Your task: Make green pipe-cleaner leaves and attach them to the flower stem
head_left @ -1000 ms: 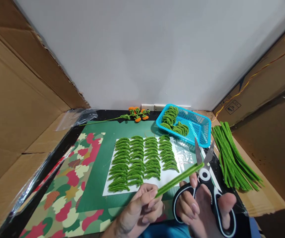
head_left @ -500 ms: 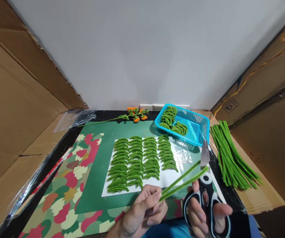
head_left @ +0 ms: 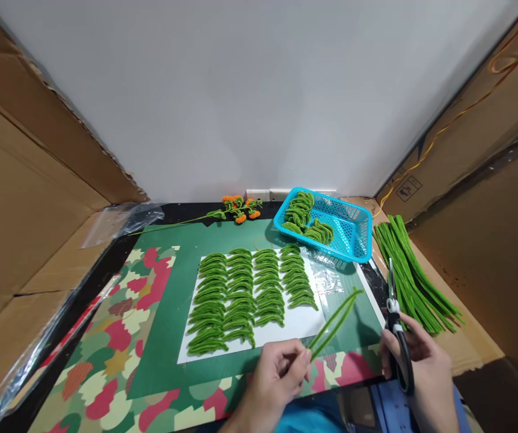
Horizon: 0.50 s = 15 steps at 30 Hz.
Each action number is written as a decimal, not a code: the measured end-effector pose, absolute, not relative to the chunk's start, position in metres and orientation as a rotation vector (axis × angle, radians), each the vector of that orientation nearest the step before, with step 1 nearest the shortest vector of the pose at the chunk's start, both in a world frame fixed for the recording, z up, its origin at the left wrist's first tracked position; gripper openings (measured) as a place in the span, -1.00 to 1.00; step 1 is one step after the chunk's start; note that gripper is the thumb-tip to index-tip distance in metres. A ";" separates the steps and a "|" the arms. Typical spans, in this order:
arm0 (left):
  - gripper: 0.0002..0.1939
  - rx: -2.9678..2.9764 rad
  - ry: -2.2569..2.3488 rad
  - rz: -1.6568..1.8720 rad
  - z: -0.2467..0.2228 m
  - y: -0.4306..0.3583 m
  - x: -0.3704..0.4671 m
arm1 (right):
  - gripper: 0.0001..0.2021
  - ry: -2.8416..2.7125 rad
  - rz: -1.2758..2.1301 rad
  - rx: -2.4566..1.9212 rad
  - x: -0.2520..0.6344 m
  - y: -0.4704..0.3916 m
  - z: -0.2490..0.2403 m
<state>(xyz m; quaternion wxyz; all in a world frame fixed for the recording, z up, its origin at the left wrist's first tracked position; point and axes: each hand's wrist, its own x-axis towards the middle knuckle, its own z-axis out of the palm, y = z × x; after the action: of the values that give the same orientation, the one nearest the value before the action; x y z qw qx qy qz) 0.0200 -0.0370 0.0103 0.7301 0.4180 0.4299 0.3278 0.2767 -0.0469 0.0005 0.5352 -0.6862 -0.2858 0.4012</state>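
Two fuzzy green stems [head_left: 336,322] stick up to the right out of my left hand [head_left: 280,374], which pinches their lower ends over the front edge of the mat. Their far tips meet. My right hand [head_left: 416,361] is wrapped round black-handled scissors [head_left: 394,313], blades pointing away and looking closed, beside a bundle of long green stems [head_left: 414,276]. Curved green pieces [head_left: 241,282] lie in four columns on a white sheet [head_left: 301,325], the rightmost column shorter.
A blue basket [head_left: 353,231] at the back right holds more curved green pieces. Orange flowers on a green stem [head_left: 241,208] lie at the back. A green mat [head_left: 160,337] covers patterned paper [head_left: 119,337]. Cardboard walls [head_left: 20,180] stand at both sides, with clear plastic [head_left: 124,219] at the left.
My right hand has moved right and turned the scissors on edge, away from the stems. My left hand has shifted slightly right with the stems, whose tips have come together. The view has shifted slightly.
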 end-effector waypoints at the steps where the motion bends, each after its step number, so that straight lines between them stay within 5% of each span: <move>1: -0.43 0.991 0.993 0.698 0.011 -0.037 0.023 | -0.23 -0.701 0.936 -1.674 0.278 -0.046 0.001; 15: -0.69 1.749 1.153 0.730 0.005 -0.015 0.054 | -0.43 -1.341 0.348 -2.332 0.278 -0.037 -0.007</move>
<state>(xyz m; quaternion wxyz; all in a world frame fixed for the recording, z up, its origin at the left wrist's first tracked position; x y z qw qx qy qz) 0.0543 -0.0152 0.0053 0.4453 0.7060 0.4654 0.2946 0.2780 -0.0375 -0.0075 0.2131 -0.8399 -0.4832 0.1252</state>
